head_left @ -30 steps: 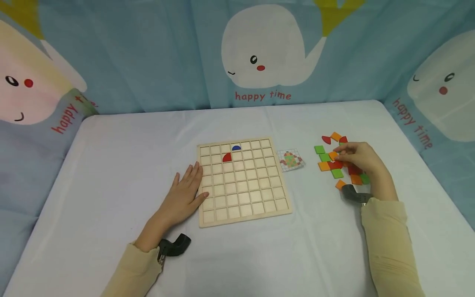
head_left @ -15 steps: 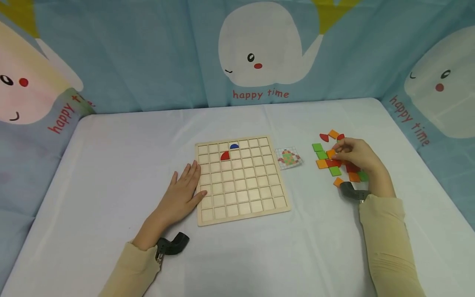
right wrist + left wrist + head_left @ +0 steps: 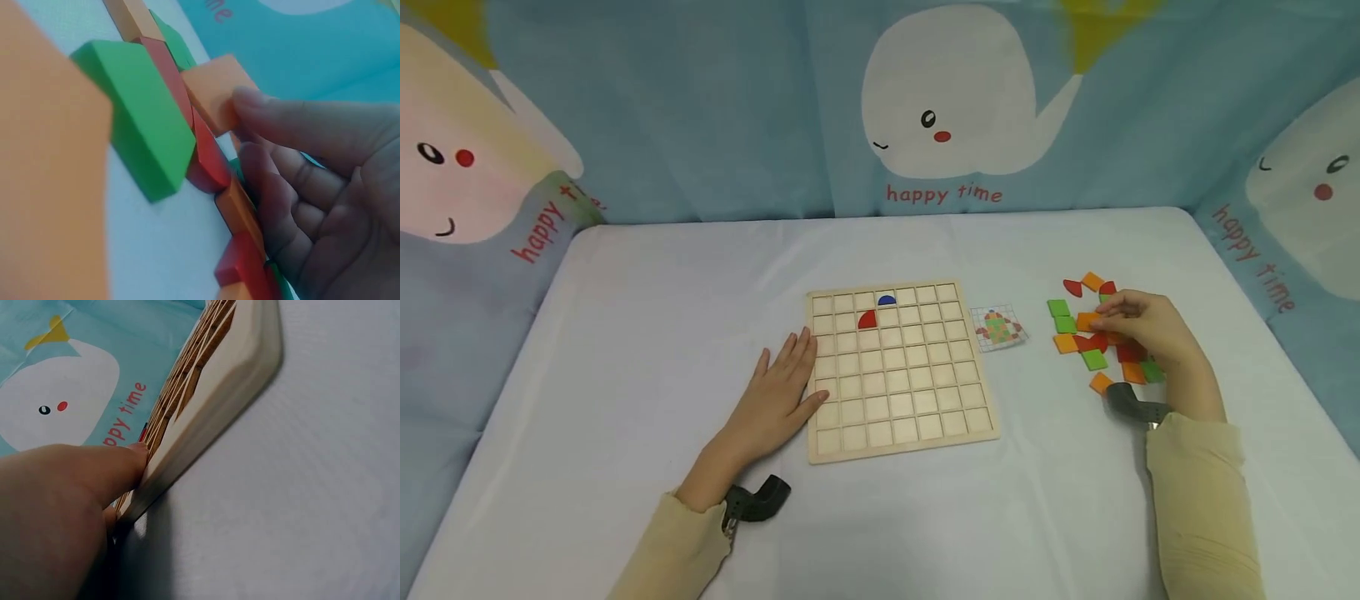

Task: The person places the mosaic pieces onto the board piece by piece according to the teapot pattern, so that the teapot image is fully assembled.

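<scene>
My left hand (image 3: 775,400) lies with straight fingers along the left edge of a wooden grid board (image 3: 902,448), its thumb over the rim; the left wrist view shows the thumb (image 3: 119,465) on that edge. In the board's upper cells sit a red quarter-circle tile (image 3: 868,319) and a blue half-circle tile (image 3: 887,300). At the right, my right hand (image 3: 1157,329) pinches an orange square tile (image 3: 215,94) between thumb and fingers. Around and under that hand are loose green, red and orange tiles, such as a green square tile (image 3: 1058,308); the hand hides some.
A small printed picture card (image 3: 998,327) with a coloured pattern on a grid lies between the board and the loose tiles. White cloth (image 3: 700,283) covers the table, and a blue curtain (image 3: 715,108) with whales hangs behind it.
The orange tile in my right hand has turned slightly and now looks squarer to the head view. My left hand stays at the board's edge. The head view has shifted a little.
</scene>
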Motion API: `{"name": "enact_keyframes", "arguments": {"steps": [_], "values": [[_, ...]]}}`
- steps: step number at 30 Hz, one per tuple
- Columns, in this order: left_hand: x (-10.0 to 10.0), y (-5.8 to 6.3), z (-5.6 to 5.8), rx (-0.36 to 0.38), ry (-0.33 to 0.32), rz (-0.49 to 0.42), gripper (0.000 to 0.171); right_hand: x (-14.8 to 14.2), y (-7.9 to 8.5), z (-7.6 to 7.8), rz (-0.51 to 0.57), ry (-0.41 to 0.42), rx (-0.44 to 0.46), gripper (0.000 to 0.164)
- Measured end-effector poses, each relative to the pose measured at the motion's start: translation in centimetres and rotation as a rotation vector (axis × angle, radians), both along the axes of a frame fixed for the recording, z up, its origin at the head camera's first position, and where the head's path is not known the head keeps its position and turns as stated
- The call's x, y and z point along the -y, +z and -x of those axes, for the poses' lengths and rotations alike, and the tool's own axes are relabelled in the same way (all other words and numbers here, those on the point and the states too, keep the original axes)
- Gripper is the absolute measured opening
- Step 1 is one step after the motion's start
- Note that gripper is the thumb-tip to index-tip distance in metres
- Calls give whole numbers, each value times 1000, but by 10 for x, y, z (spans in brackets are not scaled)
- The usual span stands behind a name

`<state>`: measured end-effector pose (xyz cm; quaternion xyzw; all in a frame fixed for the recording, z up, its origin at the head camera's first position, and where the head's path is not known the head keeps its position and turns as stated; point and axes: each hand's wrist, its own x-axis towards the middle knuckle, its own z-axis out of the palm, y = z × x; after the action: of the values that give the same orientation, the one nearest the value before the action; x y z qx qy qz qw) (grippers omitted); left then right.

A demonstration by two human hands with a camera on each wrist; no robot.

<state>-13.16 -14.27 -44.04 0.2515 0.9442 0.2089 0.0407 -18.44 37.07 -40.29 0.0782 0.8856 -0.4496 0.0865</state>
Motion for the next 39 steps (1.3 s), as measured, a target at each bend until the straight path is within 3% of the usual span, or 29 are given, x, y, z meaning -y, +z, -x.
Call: {"name": "enact_keyframes", "arguments": {"steps": [6, 17, 32, 39], "values": [[-4, 4, 2, -9, -19, 25, 74, -6, -1, -7, 45, -39, -26, 27], [-3, 10, 12, 24, -14, 33, 74, 4, 10, 7, 55, -123, -51, 13], [1, 5, 6, 52, 5, 14, 73, 27, 17, 8, 143, -41, -131, 7], [-1, 5, 3, 49, 6, 5, 72, 54, 29, 11, 191, -17, -163, 20]]}}
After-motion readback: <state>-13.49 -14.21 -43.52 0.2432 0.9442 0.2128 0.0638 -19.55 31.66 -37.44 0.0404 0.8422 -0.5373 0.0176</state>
